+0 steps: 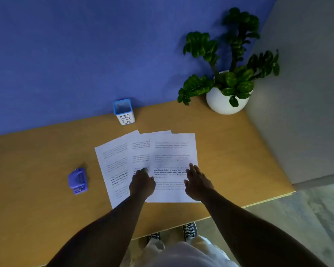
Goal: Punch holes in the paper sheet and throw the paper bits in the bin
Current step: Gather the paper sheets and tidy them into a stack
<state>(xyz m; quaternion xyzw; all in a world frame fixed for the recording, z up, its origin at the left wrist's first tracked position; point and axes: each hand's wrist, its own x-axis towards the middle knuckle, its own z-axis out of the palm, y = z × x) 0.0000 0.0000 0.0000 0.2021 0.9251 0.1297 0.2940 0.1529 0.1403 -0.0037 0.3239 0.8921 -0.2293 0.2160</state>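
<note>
Three printed paper sheets point(170, 151) lie fanned and overlapping on the wooden desk point(229, 157). My left hand point(142, 184) rests on the middle sheet with its fingers curled down, fingertips pressing the paper. My right hand point(198, 182) lies flat on the rightmost, top sheet with fingers straight. A purple hole punch point(78, 181) sits on the desk well to the left of the sheets, untouched. A small blue-rimmed white cup marked BIN point(124, 111) stands behind the sheets against the wall.
A potted plant in a round white pot point(223, 102) stands at the desk's back right corner. A blue wall point(85, 54) runs behind the desk. The desk's front edge runs diagonally near my shoes point(189, 230).
</note>
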